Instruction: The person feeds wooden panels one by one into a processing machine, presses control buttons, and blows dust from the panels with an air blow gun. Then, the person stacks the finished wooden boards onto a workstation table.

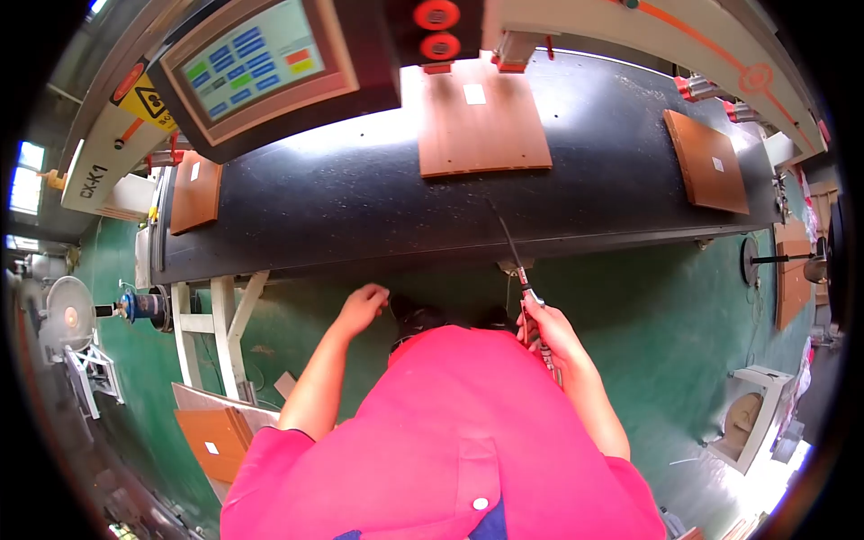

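Observation:
My right hand (pixel 551 331) is wrapped round the handle of an air gun (pixel 525 286), whose long thin black nozzle points up over the front edge of the black table (pixel 360 207). Level with it on the left, my left hand (pixel 364 304) hangs in front of the table with its fingers curled together; whether anything small is between them cannot be made out. Beyond the nozzle tip a brown wooden panel (pixel 481 130) with a white label lies on the table. Neither hand touches it.
Brown panels lie at the table's left (pixel 196 193) and right (pixel 706 162). A machine frame with a touchscreen (pixel 252 63) overhangs the table. White table legs (pixel 223 328) and leaning boards (pixel 214 441) stand at left; a white-framed fan (pixel 751 418) stands on the green floor at right.

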